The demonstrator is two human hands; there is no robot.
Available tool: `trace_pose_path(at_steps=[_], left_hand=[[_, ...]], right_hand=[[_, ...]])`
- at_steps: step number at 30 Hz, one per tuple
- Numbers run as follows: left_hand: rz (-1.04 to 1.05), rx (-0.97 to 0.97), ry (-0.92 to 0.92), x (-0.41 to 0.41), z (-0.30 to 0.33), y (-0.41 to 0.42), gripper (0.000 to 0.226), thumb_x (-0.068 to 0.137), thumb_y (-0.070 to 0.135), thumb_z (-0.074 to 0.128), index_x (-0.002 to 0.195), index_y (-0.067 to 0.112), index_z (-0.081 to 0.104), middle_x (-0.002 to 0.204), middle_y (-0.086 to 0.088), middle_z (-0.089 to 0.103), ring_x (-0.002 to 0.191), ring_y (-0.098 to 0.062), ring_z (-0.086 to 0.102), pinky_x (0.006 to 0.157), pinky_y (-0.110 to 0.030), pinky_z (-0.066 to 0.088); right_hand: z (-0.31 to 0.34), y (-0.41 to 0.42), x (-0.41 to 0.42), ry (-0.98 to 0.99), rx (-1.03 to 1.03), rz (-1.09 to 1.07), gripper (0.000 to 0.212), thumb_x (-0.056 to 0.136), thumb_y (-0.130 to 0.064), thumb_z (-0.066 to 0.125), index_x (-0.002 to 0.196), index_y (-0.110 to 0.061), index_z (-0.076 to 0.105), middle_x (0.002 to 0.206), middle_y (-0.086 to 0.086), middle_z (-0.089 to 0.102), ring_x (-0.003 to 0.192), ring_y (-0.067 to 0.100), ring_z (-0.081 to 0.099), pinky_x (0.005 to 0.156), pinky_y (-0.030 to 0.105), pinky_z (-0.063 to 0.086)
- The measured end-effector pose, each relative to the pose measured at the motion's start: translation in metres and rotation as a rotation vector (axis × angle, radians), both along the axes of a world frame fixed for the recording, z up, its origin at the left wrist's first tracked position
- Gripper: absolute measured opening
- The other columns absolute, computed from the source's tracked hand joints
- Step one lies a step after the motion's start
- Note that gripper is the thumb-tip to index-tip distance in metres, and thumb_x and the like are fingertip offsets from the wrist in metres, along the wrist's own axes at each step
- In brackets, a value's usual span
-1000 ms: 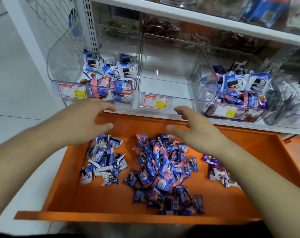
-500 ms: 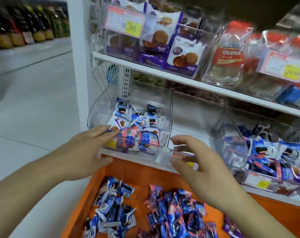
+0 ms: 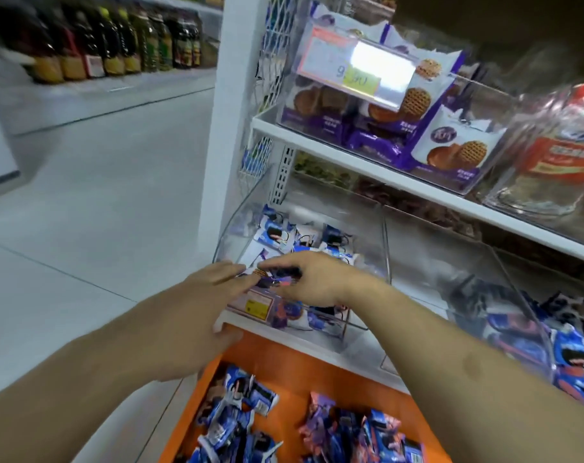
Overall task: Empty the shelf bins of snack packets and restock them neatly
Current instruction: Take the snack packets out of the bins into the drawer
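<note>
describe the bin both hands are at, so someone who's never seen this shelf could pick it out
Start at the white upright post at the shelf's left end and drop to the lower shelf, just above the orange tray. The clear bin hard against that post is it, with the left hand and right hand over its front. The clear bin to its right looks empty; this one holds blue-and-white snack packets.

1. A single head-worn, wide-angle view looks forward and down from the person's own standpoint, with both forearms reaching in from the lower edge.
2. It faces a white shelf unit [image 3: 367,168] at close range, angled to the right side of frame, and straight edges bow near the borders.
3. The orange tray [image 3: 317,372] sits directly below; an aisle floor [image 3: 93,195] recedes at left.
</note>
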State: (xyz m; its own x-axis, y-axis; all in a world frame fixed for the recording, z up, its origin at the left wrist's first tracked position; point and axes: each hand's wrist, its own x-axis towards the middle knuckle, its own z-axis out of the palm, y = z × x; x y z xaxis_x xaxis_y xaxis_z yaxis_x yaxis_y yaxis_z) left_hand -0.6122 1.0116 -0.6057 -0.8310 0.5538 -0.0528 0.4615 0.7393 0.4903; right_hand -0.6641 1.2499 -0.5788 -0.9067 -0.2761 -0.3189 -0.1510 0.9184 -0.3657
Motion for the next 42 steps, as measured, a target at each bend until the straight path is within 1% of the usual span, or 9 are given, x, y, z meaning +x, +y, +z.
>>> trace_pose_path(at_steps=[4, 9, 14, 20, 26, 32, 36, 38, 42], left_hand=[[0.011, 0.045, -0.003, 0.001, 0.001, 0.002, 0.08, 0.099, 0.044, 0.062, 0.162, 0.047, 0.011, 0.166, 0.026, 0.007, 0.151, 0.003, 0.013, 0.125, -0.024, 0.02], [0.02, 0.064, 0.026, 0.006, 0.008, 0.004, 0.076, 0.1, 0.042, 0.063, 0.161, 0.046, 0.017, 0.162, 0.026, 0.016, 0.147, 0.005, 0.019, 0.121, -0.019, 0.025], [0.026, 0.067, 0.027, 0.005, 0.008, 0.003, 0.075, 0.099, 0.043, 0.063, 0.159, 0.048, 0.02, 0.161, 0.027, 0.02, 0.144, 0.005, 0.025, 0.119, -0.021, 0.029], [0.029, 0.058, 0.032, 0.0, 0.002, 0.002, 0.074, 0.097, 0.044, 0.065, 0.159, 0.046, 0.024, 0.157, 0.026, 0.026, 0.142, 0.005, 0.027, 0.119, -0.024, 0.032], [0.037, 0.062, 0.016, 0.0, 0.003, 0.003, 0.073, 0.097, 0.043, 0.065, 0.159, 0.045, 0.026, 0.158, 0.025, 0.026, 0.143, 0.004, 0.027, 0.119, -0.023, 0.031], [0.112, 0.14, 0.014, 0.007, 0.012, 0.007, 0.065, 0.099, 0.038, 0.065, 0.156, 0.045, 0.035, 0.158, 0.024, 0.034, 0.141, 0.001, 0.036, 0.118, -0.025, 0.035], [0.293, 0.388, 0.108, 0.019, 0.037, 0.021, 0.048, 0.098, 0.034, 0.067, 0.142, 0.044, 0.052, 0.143, 0.019, 0.056, 0.124, -0.002, 0.055, 0.097, -0.022, 0.047], [0.369, 0.647, -0.014, 0.026, 0.047, 0.031, 0.039, 0.097, 0.038, 0.066, 0.135, 0.043, 0.056, 0.128, 0.02, 0.065, 0.112, -0.003, 0.064, 0.084, -0.023, 0.054], [0.267, 1.04, -0.715, 0.053, 0.061, 0.06, 0.036, 0.092, 0.041, 0.07, 0.128, 0.043, 0.066, 0.116, 0.001, 0.076, 0.107, -0.023, 0.074, 0.092, -0.052, 0.06]], right_hand=[[-0.004, 0.0, 0.002, -0.103, -0.081, -0.048, 0.083, 0.099, -0.026, 0.068, 0.158, -0.06, 0.021, 0.164, -0.012, 0.036, 0.129, 0.009, 0.055, 0.095, 0.021, 0.04], [0.008, -0.005, -0.012, -0.177, -0.002, -0.016, 0.099, 0.094, -0.015, 0.071, 0.155, -0.067, 0.013, 0.161, -0.006, 0.039, 0.064, -0.001, 0.051, 0.064, 0.019, 0.044], [0.004, -0.011, -0.025, -0.23, -0.025, 0.015, 0.084, 0.091, -0.005, 0.074, 0.152, -0.052, 0.043, 0.11, 0.001, 0.051, 0.076, 0.015, 0.05, 0.067, 0.027, 0.048], [-0.006, 0.001, -0.03, -0.146, -0.136, -0.031, 0.043, 0.085, -0.008, 0.085, 0.115, -0.033, 0.067, 0.094, 0.002, 0.058, 0.067, 0.014, 0.055, 0.066, 0.034, 0.054], [-0.015, 0.008, -0.022, -0.045, -0.356, -0.143, 0.032, 0.08, -0.003, 0.088, 0.099, -0.023, 0.072, 0.073, 0.005, 0.064, 0.062, 0.021, 0.058, 0.063, 0.038, 0.055], [0.021, 0.021, -0.001, 0.18, -0.572, -0.339, 0.031, 0.082, 0.008, 0.082, 0.095, -0.018, 0.071, 0.082, 0.015, 0.071, 0.062, 0.03, 0.064, 0.063, 0.051, 0.061], [0.057, 0.03, 0.048, 0.272, -0.705, -0.346, 0.032, 0.081, 0.012, 0.081, 0.1, -0.01, 0.068, 0.088, 0.008, 0.079, 0.07, 0.032, 0.068, 0.062, 0.048, 0.058], [0.067, 0.035, 0.084, 0.281, -0.759, -0.341, 0.033, 0.081, 0.012, 0.081, 0.102, -0.009, 0.067, 0.092, 0.008, 0.079, 0.075, 0.034, 0.072, 0.06, 0.043, 0.057], [0.064, 0.049, 0.156, 0.257, -0.772, -0.368, 0.039, 0.078, 0.01, 0.084, 0.102, -0.017, 0.07, 0.098, 0.005, 0.079, 0.08, 0.026, 0.076, 0.057, 0.033, 0.057]])
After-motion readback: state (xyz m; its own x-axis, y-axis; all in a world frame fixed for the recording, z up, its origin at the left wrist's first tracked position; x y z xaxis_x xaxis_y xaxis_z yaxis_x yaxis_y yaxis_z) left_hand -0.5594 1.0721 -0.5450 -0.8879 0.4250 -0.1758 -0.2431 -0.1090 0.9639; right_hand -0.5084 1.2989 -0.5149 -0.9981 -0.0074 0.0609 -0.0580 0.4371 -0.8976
